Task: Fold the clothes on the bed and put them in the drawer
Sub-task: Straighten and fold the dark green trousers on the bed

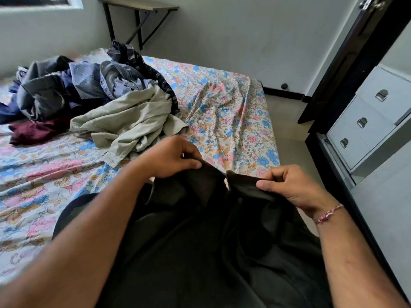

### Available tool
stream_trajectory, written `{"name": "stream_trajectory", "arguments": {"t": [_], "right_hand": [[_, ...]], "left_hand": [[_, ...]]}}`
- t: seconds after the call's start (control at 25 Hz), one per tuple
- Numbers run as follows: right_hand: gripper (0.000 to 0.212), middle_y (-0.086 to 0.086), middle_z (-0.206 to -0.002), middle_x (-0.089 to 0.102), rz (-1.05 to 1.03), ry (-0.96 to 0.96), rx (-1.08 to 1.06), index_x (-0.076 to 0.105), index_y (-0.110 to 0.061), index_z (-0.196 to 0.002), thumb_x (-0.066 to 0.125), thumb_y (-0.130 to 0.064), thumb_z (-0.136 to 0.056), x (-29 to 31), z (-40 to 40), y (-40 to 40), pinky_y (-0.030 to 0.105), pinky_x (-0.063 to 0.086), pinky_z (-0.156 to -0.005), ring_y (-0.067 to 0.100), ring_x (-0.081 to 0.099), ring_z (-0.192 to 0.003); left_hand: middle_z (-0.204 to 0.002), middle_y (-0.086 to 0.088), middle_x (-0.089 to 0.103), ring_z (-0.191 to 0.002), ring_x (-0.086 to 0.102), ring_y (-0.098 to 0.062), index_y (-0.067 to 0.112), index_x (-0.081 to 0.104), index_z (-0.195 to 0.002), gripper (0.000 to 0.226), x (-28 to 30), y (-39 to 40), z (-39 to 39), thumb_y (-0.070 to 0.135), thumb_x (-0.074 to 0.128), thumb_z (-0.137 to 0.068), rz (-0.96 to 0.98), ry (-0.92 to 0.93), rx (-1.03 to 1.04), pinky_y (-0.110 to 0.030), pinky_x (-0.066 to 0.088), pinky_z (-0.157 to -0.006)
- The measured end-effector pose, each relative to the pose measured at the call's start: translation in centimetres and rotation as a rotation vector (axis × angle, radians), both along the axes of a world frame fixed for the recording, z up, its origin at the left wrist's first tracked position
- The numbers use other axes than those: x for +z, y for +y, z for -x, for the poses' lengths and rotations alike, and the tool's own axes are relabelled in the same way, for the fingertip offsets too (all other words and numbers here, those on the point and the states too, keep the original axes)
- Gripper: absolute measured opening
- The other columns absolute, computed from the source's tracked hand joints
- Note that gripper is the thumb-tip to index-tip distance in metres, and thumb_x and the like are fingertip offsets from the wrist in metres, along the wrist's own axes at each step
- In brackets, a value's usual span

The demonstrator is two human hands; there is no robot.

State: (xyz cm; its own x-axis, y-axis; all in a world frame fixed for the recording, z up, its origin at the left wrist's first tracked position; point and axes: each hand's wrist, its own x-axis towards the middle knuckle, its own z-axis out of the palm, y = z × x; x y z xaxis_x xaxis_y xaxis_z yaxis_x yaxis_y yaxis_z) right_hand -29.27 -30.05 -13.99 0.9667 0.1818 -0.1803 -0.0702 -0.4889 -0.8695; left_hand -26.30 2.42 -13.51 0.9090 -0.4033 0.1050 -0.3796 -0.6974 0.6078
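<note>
each grip is clamped on the black garment (pixel 200 241): the left hand (pixel 169 156) pinches one top edge, the right hand (pixel 293 187) (a thread bracelet (pixel 329 213) at its wrist) pinches the other. the garment hangs between them over the near edge of the bed (pixel 233 121). farther back on the floral sheet lies a pile of clothes (pixel 89 94), a beige piece nearest. the white drawers (pixel 364 121) stand to the right, well apart.

Pale walls (pixel 233 36), a folding table (pixel 138 6), dark door (pixel 355 63).
</note>
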Motion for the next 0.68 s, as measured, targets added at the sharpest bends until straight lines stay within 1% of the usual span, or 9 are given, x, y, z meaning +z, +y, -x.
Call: {"name": "stream_trajectory", "arguments": {"t": [0.08,0.2,0.28,0.32,0.36,0.44,0.52,0.6,0.68], "right_hand": [[0.007,0.000,-0.075,0.075,0.060,-0.179,-0.172,0.079,-0.013,-0.081,0.083,-0.018,-0.084,2.1,-2.4,0.2,0.024,0.052,-0.066,0.007,0.064,-0.066],[0.007,-0.006,-0.088,0.075,0.113,-0.730,-0.499,0.079,-0.018,-0.096,0.076,-0.023,-0.092,5.4,-4.0,1.7,0.021,0.054,-0.074,-0.001,0.065,-0.077],[0.007,-0.007,-0.089,0.074,0.219,-0.992,-0.536,0.078,-0.019,-0.096,0.075,-0.025,-0.093,5.4,-2.9,2.8,0.023,0.054,-0.073,0.004,0.066,-0.079],[0.004,-0.008,-0.088,0.073,0.297,-1.028,-0.506,0.077,-0.021,-0.092,0.075,-0.025,-0.091,4.2,-1.5,3.3,0.025,0.053,-0.072,0.007,0.066,-0.079],[0.002,-0.010,-0.086,0.072,0.348,-0.985,-0.466,0.076,-0.024,-0.088,0.077,-0.025,-0.089,2.4,0.1,3.9,0.026,0.051,-0.069,0.008,0.065,-0.078],[0.008,-0.017,-0.081,0.070,0.388,-0.681,-0.379,0.074,-0.029,-0.080,0.080,-0.028,-0.086,-1.9,3.5,4.7,0.023,0.048,-0.066,0.002,0.064,-0.074],[0.012,-0.020,-0.076,0.071,0.320,-0.376,-0.284,0.074,-0.029,-0.074,0.081,-0.029,-0.085,-6.6,6.6,5.3,0.019,0.050,-0.067,-0.003,0.065,-0.072],[0.015,-0.015,-0.073,0.073,0.148,-0.210,-0.254,0.075,-0.024,-0.072,0.081,-0.024,-0.086,-9.6,8.6,5.8,0.024,0.054,-0.070,0.000,0.067,-0.071],[0.016,-0.005,-0.073,0.074,-0.047,-0.127,-0.356,0.074,-0.019,-0.073,0.080,-0.020,-0.088,-10.6,9.1,5.9,0.026,0.053,-0.069,0.009,0.067,-0.071]], "left_hand": [[-0.087,0.020,0.073,-0.081,0.065,0.006,0.031,0.078,-0.096,0.011,2.4,0.0,-3.0,0.020,0.077,-0.092,-0.031,-0.148,0.040,-0.028,0.052,-0.080],[-0.095,0.012,0.078,-0.087,0.071,-0.011,0.032,0.078,-0.103,0.017,5.7,-3.0,-4.4,0.026,0.068,-0.091,0.149,-0.542,0.357,-0.032,0.058,-0.085],[-0.095,0.009,0.078,-0.086,0.072,-0.019,0.032,0.077,-0.107,0.020,5.4,-5.3,-2.0,0.029,0.065,-0.091,0.168,-0.688,0.492,-0.031,0.056,-0.076],[-0.090,0.009,0.077,-0.082,0.071,-0.020,0.033,0.077,-0.105,0.018,3.8,-6.2,-0.4,0.031,0.065,-0.092,0.144,-0.661,0.504,-0.032,0.054,-0.070],[-0.083,0.010,0.074,-0.077,0.068,-0.017,0.033,0.077,-0.100,0.013,1.6,-6.9,1.6,0.032,0.067,-0.092,0.194,-0.534,0.510,-0.032,0.052,-0.067],[-0.077,0.011,0.075,-0.072,0.065,-0.007,0.027,0.080,-0.086,0.011,-3.4,-8.5,6.2,0.027,0.072,-0.095,0.614,-0.056,0.551,-0.029,0.049,-0.069],[-0.082,0.004,0.079,-0.080,0.070,-0.008,0.018,0.083,-0.082,0.017,-8.0,-9.7,10.2,0.014,0.073,-0.095,0.976,0.297,0.664,-0.025,0.051,-0.074],[-0.085,0.005,0.079,-0.088,0.072,-0.011,0.017,0.082,-0.095,0.009,-10.5,-10.2,12.2,0.011,0.076,-0.093,0.873,0.392,0.671,-0.013,0.051,-0.074],[-0.091,0.012,0.074,-0.090,0.070,-0.009,0.027,0.079,-0.102,0.013,-10.9,-9.8,12.0,0.021,0.074,-0.091,0.404,0.191,0.533,-0.017,0.052,-0.078]]}}
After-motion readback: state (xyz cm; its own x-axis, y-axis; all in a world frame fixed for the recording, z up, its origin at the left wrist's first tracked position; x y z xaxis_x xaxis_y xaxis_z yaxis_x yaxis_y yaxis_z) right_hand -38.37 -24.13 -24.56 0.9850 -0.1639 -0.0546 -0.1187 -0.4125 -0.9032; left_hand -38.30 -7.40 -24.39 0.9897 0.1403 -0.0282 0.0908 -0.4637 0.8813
